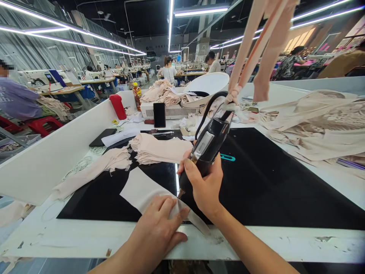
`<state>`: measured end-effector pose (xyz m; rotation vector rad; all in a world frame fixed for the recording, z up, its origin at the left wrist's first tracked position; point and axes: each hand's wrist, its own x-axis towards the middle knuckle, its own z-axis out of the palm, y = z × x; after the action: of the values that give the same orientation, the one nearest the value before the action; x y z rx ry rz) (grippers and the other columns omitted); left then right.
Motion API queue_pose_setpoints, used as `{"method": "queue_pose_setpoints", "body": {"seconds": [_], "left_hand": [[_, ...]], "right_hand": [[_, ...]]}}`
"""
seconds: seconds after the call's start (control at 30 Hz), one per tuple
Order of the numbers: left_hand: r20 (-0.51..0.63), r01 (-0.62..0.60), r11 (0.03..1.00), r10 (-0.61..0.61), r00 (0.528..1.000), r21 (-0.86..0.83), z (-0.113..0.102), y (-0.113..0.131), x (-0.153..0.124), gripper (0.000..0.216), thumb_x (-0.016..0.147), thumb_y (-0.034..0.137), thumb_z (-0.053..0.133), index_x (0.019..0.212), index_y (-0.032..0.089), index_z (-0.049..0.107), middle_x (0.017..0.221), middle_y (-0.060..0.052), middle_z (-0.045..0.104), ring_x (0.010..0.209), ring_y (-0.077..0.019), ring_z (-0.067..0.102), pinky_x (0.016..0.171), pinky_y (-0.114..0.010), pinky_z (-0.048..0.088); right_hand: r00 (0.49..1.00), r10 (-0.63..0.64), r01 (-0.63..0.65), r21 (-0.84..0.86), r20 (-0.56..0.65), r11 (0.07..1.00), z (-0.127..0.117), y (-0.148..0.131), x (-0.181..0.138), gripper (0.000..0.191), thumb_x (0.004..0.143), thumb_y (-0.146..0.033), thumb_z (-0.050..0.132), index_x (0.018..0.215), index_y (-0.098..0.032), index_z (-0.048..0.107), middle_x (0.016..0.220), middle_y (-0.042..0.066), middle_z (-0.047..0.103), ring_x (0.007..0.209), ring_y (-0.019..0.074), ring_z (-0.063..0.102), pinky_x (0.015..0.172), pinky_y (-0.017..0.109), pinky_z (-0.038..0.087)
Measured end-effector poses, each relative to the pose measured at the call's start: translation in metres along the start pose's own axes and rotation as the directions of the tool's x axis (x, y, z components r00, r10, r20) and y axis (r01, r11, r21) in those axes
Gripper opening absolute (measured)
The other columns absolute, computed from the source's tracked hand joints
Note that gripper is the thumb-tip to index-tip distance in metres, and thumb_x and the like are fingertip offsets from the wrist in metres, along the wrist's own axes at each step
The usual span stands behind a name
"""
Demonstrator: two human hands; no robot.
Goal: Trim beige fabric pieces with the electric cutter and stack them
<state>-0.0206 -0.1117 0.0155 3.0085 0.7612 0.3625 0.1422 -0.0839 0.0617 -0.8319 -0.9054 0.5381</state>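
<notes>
My right hand (205, 186) is wrapped round a black corded hand-held power tool (209, 144) with a silver switch plate. Its narrow tip points down and meets, or nearly meets, the edge of a pale pink fabric piece (145, 188). Pressed on that fabric, left of the tip, is my left hand (159, 224), fingers spread and lying fairly flat. The fabric's lower end runs past my fingers over the board's front edge. Just beyond lies a stack of similar fabric pieces (159, 148). A teal thread snipper or cutter (227, 157) rests behind my right hand.
Pale fabric strips (262, 49) hang overhead, tied to the tool's top. A glossy black board (270, 182) covers the white table (71, 239). More fabric lies left (94, 171) and heaped right (322, 125). A phone (159, 115) and red cup (117, 106) stand behind. Several people work farther off.
</notes>
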Motion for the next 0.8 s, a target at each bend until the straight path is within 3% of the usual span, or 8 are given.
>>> {"method": "queue_pose_setpoints", "body": {"seconds": [0.53,0.7,0.8], "left_hand": [[-0.032,-0.026,0.998,0.024,0.999,-0.058,0.0010,-0.0027,-0.0065,0.070,0.084,0.040,0.090,0.141,0.020,0.056,0.133,-0.014,0.064,0.119,-0.0351,0.061,0.103,-0.054,0.057],[-0.050,-0.034,0.999,0.032,0.998,-0.038,0.0004,-0.0015,-0.0051,0.070,0.082,0.040,0.092,0.139,0.019,0.057,0.129,-0.013,0.064,0.116,-0.0346,0.061,0.100,-0.053,0.058],[-0.068,-0.037,0.999,0.034,0.997,-0.036,0.0001,-0.0018,-0.0050,0.071,0.080,0.040,0.094,0.138,0.018,0.057,0.128,-0.013,0.065,0.116,-0.0347,0.061,0.100,-0.053,0.057]], "right_hand": [[1.000,-0.003,0.002,0.034,0.027,0.999,-0.0014,-0.0009,-0.0009,0.028,0.087,-0.027,0.079,0.098,-0.026,0.053,0.080,-0.007,0.064,0.058,0.0103,0.061,0.058,0.026,0.056],[1.000,-0.005,0.004,0.045,0.019,0.999,-0.0013,-0.0019,0.0004,0.030,0.087,-0.031,0.080,0.102,-0.027,0.055,0.082,-0.007,0.065,0.056,0.0104,0.059,0.052,0.025,0.051],[1.000,-0.010,0.010,0.026,0.024,1.000,-0.0016,-0.0002,-0.0003,0.029,0.087,-0.033,0.080,0.102,-0.027,0.056,0.084,-0.006,0.064,0.060,0.0117,0.060,0.057,0.028,0.054]]}}
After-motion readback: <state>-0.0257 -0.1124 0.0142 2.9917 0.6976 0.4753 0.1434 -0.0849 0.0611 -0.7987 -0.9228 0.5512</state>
